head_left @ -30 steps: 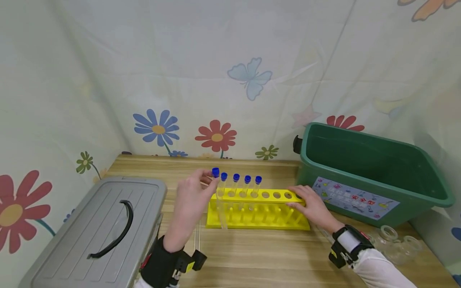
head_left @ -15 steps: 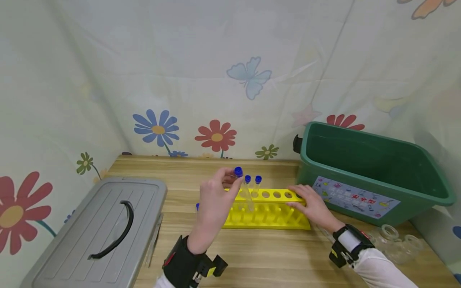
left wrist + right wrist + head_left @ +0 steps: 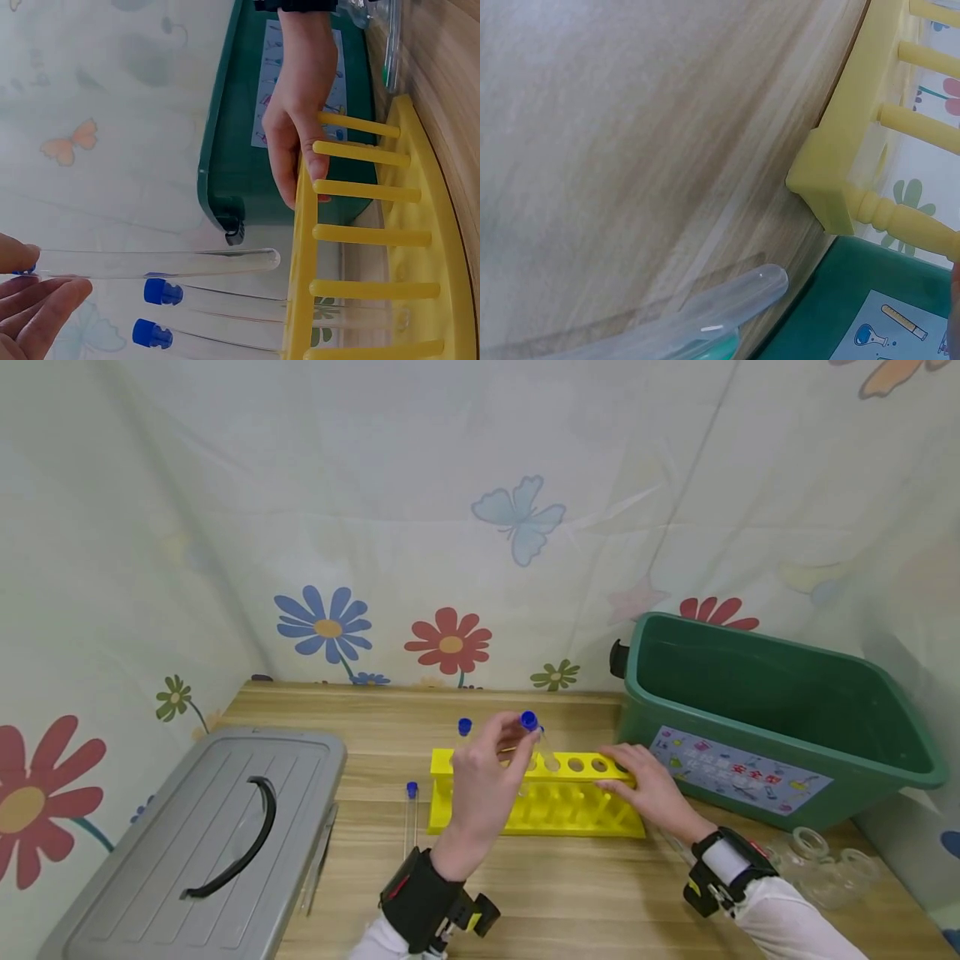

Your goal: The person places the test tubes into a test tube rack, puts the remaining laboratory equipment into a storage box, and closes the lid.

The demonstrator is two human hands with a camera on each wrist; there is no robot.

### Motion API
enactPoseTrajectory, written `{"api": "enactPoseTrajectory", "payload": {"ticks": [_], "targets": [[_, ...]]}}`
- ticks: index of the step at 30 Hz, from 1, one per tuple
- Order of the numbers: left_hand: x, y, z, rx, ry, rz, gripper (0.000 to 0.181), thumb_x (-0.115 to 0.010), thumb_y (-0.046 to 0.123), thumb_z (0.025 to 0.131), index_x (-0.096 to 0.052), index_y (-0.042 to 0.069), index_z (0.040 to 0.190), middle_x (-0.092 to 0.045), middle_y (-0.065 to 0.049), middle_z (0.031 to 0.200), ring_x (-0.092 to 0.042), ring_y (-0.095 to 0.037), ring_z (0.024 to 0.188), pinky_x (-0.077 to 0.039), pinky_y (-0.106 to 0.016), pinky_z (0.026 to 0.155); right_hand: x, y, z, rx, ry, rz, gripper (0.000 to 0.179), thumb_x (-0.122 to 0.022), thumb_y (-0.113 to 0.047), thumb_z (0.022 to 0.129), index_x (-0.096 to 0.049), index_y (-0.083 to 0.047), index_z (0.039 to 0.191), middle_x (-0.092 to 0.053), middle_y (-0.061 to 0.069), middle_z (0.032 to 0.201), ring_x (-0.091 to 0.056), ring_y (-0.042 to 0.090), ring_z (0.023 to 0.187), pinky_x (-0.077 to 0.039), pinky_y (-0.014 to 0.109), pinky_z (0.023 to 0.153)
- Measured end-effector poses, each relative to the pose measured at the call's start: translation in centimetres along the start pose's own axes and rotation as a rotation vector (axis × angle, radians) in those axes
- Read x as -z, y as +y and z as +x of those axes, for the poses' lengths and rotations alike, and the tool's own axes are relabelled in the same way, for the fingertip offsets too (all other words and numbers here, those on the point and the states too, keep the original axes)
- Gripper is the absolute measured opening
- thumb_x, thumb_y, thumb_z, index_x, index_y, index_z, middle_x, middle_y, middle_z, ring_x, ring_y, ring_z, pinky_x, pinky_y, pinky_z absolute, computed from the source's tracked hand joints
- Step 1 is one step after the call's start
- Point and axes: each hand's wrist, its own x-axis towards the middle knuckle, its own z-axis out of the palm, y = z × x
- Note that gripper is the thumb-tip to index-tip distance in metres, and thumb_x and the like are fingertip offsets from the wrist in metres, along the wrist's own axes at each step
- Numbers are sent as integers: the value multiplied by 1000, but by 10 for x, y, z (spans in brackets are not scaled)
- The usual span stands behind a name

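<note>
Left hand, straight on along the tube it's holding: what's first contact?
The tube in the left hand would likely meet the yellow rack first, at its top plate; depth is unclear, so I can't tell whether a hole lines up.

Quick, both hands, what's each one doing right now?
Left hand: holding a blue-capped test tube.
Right hand: gripping the right end of the yellow rack.

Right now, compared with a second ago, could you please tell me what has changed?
The left hand moved rightward along the yellow rack, carrying a blue-capped test tube. The right hand stayed on the rack's right end; the green bin stayed put.
</note>
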Motion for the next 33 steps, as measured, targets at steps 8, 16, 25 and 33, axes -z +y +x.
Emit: {"api": "enactPoseTrajectory", "payload": {"ticks": [8, 16, 25, 33], "targets": [[-5, -3, -2, -6, -26, 15, 21, -68, 0, 78, -58, -2, 96, -64, -9, 83, -63, -14, 73, -48, -17, 67, 2, -2, 1, -7, -5, 4, 51, -62, -36, 84, -51, -6, 124, -50, 11, 119, -42, 27, 103, -36, 51, 87], [-10, -5, -3, -10, -71, 47, 17, -66, 4, 81, -60, -2, 95, -64, -8, 82, -63, -14, 72, -47, -15, 68, 1, -2, 0, -14, -6, 2, 51, -62, -35, 84, -51, -6, 124, -50, 12, 119, -42, 27, 104, -35, 52, 87], [-20, -5, 0, -13, -140, 114, 12, -66, 7, 82, -64, 0, 92, -65, -6, 79, -62, -11, 68, -45, -11, 65, 0, 0, -1, -5, 5, -2, 49, -62, -33, 84, -52, -5, 123, -50, 13, 118, -42, 29, 104, -35, 53, 86], [-29, -9, 4, 21, -217, 219, 12, -65, 10, 83, -65, 1, 91, -64, -5, 75, -57, -8, 58, -41, -8, 54, 0, -1, -1, 8, 14, 0, 49, -62, -33, 85, -52, -5, 123, -51, 12, 117, -42, 27, 102, -36, 52, 86]]}}
